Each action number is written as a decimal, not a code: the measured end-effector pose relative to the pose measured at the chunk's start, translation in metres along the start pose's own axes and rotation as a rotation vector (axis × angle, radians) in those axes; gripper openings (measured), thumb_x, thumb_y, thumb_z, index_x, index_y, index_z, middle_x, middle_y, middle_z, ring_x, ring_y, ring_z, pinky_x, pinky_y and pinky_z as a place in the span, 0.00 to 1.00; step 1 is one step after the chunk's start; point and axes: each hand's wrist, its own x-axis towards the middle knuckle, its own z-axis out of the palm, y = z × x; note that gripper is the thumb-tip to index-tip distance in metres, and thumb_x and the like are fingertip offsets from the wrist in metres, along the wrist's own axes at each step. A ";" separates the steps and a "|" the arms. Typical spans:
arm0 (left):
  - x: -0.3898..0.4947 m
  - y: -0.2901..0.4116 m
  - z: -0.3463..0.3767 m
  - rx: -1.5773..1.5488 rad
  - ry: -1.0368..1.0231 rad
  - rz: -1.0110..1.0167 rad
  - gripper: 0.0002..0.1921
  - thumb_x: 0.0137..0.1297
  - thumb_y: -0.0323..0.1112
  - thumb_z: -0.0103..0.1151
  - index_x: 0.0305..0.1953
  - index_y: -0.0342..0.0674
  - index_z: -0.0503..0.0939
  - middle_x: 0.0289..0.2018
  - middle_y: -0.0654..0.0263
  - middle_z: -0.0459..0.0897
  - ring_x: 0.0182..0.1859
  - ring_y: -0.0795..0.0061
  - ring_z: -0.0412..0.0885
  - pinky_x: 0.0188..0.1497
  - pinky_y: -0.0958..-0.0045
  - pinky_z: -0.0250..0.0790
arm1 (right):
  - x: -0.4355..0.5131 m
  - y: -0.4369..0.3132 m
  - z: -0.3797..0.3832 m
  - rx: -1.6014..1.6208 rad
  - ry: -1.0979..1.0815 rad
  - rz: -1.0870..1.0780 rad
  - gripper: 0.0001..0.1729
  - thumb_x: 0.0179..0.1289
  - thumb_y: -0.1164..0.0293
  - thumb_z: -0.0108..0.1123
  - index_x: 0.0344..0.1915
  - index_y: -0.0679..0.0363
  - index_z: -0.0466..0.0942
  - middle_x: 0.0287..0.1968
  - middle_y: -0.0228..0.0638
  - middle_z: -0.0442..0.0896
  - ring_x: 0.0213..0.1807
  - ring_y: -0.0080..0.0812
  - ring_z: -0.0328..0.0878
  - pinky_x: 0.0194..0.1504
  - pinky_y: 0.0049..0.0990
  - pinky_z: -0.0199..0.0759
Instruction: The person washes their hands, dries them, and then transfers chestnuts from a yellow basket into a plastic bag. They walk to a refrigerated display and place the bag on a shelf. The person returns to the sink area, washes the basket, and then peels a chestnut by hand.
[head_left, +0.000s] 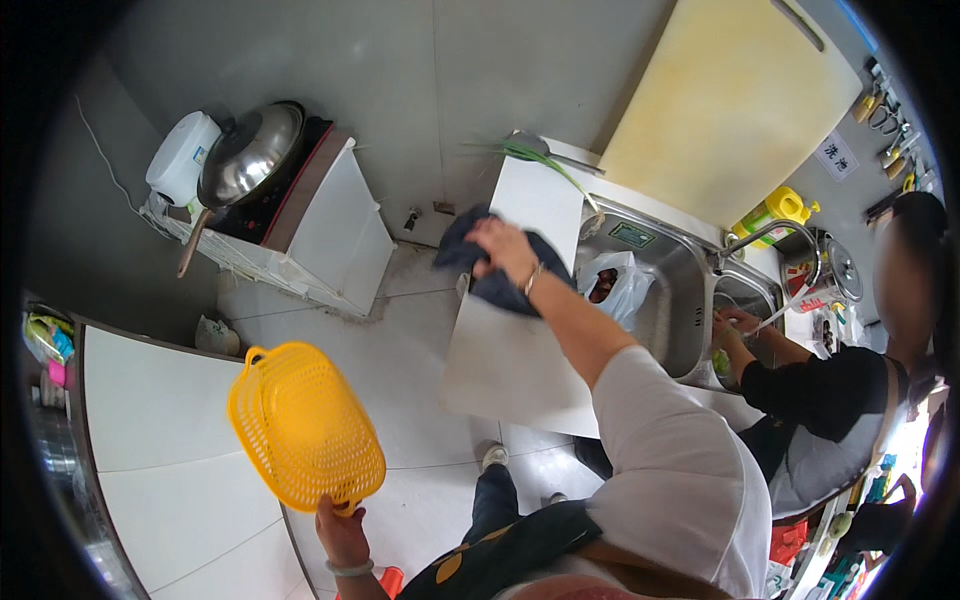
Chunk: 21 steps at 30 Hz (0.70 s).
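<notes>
My left hand (343, 531) grips one end of an oval yellow perforated plastic basket (307, 431), held over the floor at the left. My right hand (506, 251) is on a dark cloth (551, 262) at the left edge of the white counter (517, 360); the cloth is bunched and partly blurred. Green onions (559, 172) lie at the back of the counter, touching a dark ladle or spatula (529, 142). A white plastic bag (619, 289) with dark reddish items sits in the steel sink (671, 330) beside the counter.
A co-worker (832, 390) in a dark top has both hands in the smaller basin under a faucet (780, 225). A large cutting board (720, 105) leans on the wall. A lidded wok (251, 154) sits on an induction cooker at the back left, and a cabinet (165, 397) is at the left.
</notes>
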 end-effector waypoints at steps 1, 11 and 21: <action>0.003 0.003 0.007 0.015 -0.049 0.016 0.17 0.68 0.46 0.49 0.50 0.43 0.71 0.43 0.66 0.79 0.41 0.75 0.77 0.35 0.72 0.68 | -0.021 -0.026 -0.005 0.024 -0.068 -0.034 0.33 0.38 0.60 0.70 0.50 0.50 0.75 0.57 0.41 0.74 0.60 0.45 0.69 0.57 0.41 0.65; 0.105 0.005 0.205 0.352 -0.678 -0.097 0.16 0.68 0.48 0.48 0.50 0.46 0.72 0.42 0.69 0.80 0.40 0.75 0.80 0.37 0.72 0.68 | -0.228 -0.168 -0.090 0.167 -0.061 0.269 0.33 0.42 0.64 0.66 0.54 0.49 0.74 0.62 0.40 0.68 0.66 0.48 0.60 0.64 0.46 0.55; 0.166 -0.046 0.412 0.495 -0.815 -0.303 0.19 0.65 0.55 0.51 0.49 0.50 0.72 0.43 0.68 0.82 0.40 0.76 0.79 0.39 0.72 0.65 | -0.387 -0.133 -0.137 -0.209 0.043 0.747 0.37 0.39 0.60 0.69 0.55 0.49 0.73 0.62 0.45 0.65 0.64 0.53 0.60 0.63 0.47 0.56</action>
